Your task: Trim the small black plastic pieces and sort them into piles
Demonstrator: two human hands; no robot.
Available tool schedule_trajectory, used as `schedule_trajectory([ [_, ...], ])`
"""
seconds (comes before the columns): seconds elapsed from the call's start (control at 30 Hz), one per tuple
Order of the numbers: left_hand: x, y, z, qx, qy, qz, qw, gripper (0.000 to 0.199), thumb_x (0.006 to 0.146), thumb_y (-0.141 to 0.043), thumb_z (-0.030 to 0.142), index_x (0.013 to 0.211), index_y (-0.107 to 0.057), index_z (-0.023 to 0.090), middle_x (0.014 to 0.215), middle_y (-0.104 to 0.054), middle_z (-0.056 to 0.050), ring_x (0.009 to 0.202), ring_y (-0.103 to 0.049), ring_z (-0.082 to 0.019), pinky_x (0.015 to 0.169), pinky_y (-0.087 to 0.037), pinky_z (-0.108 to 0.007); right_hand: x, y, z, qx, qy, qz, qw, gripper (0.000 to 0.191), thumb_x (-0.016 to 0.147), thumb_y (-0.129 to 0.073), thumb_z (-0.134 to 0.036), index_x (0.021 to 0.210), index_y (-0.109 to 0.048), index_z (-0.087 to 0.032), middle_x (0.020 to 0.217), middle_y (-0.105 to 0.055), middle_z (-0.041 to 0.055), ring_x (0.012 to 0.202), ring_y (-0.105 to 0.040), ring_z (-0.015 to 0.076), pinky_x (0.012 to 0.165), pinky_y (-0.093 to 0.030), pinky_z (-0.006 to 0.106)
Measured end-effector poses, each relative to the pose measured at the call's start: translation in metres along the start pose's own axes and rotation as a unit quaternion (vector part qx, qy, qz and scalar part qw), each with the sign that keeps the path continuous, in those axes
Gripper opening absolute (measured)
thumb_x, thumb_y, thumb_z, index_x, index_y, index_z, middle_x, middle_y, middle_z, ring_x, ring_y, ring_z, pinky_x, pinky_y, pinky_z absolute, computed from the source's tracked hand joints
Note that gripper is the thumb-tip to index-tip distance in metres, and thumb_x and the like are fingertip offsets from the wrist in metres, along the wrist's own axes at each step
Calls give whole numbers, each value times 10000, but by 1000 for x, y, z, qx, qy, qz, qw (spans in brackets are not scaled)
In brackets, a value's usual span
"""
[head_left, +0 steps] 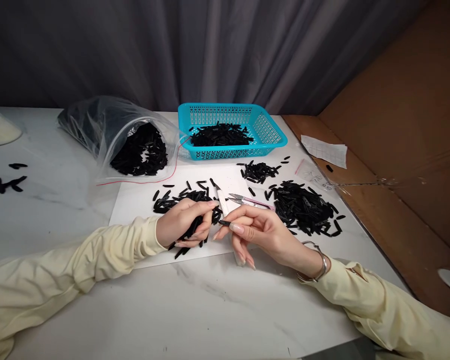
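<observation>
My right hand point(260, 231) pinches a small, slim black piece point(225, 223) between thumb and index finger, its other fingers hanging loosely below. Just left of it, my left hand point(189, 220) is closed with curled fingers; anything inside them is hidden. Under and behind the left hand, a heap of the same black pieces point(165, 204) lies on a white sheet point(129, 212). Thread snips point(253, 201) with a pink handle rest behind the right hand. Beside them is a white-handled tool with a dark pointed tip point(222, 200).
A blue basket point(232, 152) at the back holds black pieces. An open clear bag point(108, 132) of them lies to its left. More piles point(303, 207) sit on the right, near a small plastic bag point(311, 173) and a paper slip point(324, 150). A brown panel point(408, 110) borders the right side.
</observation>
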State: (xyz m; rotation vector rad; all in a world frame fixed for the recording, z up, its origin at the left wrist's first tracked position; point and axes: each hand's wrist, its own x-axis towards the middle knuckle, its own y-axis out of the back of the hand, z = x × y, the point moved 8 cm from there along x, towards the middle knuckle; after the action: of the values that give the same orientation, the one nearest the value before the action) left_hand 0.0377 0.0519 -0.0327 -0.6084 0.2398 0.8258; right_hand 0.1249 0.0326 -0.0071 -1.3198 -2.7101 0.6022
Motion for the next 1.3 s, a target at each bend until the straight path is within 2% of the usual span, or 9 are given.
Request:
schedule_trajectory([
  [0.43, -1, 0, 0, -2, 4, -16, 1000, 522, 846, -390, 377, 382, -387, 138, 299, -341, 20, 187, -233, -34, 203, -150, -129, -2, -1, 1, -24, -2, -5, 1000, 104, 864, -508, -221, 920, -500, -134, 871, -673, 98, 470, -584, 85, 358, -451, 181],
  [0.6, 0, -1, 2, -35, 2, -29, 999, 520, 842, -384, 343, 367, -387, 134, 298, -325, 23, 188, -206, -28, 194, -142, -126, 7, 13, -43, -174, 19, 72, 982, 118, 851, -518, -236, 906, -505, -132, 885, -668, 99, 491, -580, 84, 386, -466, 193],
  [0.77, 3, 0, 4, -70, -9, -50, 996, 504, 822, -419, 339, 364, -391, 130, 299, -327, 24, 193, -203, -26, 187, -139, -118, 57, 61, -131, -448, 101, 206, 864, 81, 863, -467, -167, 920, -499, -120, 911, -645, 113, 513, -579, 102, 382, -405, 207],
  [0.87, 3, -3, 5, -97, -8, -89, 991, 467, 772, -494, 314, 357, -379, 132, 281, -289, 41, 186, -189, -22, 185, -132, -112, 78, 70, -151, -643, 95, 228, 724, 186, 837, -523, -168, 1009, -510, -99, 825, -636, 103, 600, -571, 141, 497, -411, 248],
  [0.93, 2, -7, 6, -112, -4, -122, 986, 454, 749, -528, 297, 354, -374, 133, 275, -271, 47, 189, -185, -21, 187, -133, -109, 78, 51, -140, -714, 99, 165, 674, 173, 873, -485, -222, 985, -542, -104, 788, -628, 89, 659, -565, 155, 575, -403, 266],
  [1.0, 0, -11, 8, -118, -5, -149, 982, 454, 744, -543, 293, 352, -380, 132, 273, -264, 48, 194, -189, -22, 189, -138, -109, 67, 25, -104, -706, 46, 41, 705, 236, 917, -398, -277, 901, -575, -122, 722, -621, 54, 601, -546, 126, 572, -392, 247],
  [1.1, -2, -15, 8, -109, -5, -178, 978, 457, 753, -546, 317, 361, -409, 126, 277, -273, 42, 202, -200, -28, 190, -150, -118, 37, -16, -50, -624, -19, -118, 772, 291, 899, -425, -386, 994, -552, -142, 805, -649, 47, 660, -576, 123, 576, -414, 216],
  [1.2, -3, -18, 2, -87, 13, -201, 976, 465, 772, -540, 365, 389, -446, 117, 288, -304, 35, 209, -213, -32, 193, -175, -129, 20, -35, -24, -577, 4, -149, 803, 297, 880, -469, -370, 1074, -525, -151, 953, -658, 66, 755, -607, 142, 649, -436, 228],
  [1.3, -3, -18, -1, -69, 8, -209, 976, 479, 792, -532, 393, 411, -458, 113, 290, -319, 36, 204, -241, -37, 197, -192, -132, 20, -35, -15, -547, 19, -124, 828, 288, 925, -373, -331, 1057, -549, -146, 949, -656, 69, 765, -606, 130, 674, -434, 220],
])
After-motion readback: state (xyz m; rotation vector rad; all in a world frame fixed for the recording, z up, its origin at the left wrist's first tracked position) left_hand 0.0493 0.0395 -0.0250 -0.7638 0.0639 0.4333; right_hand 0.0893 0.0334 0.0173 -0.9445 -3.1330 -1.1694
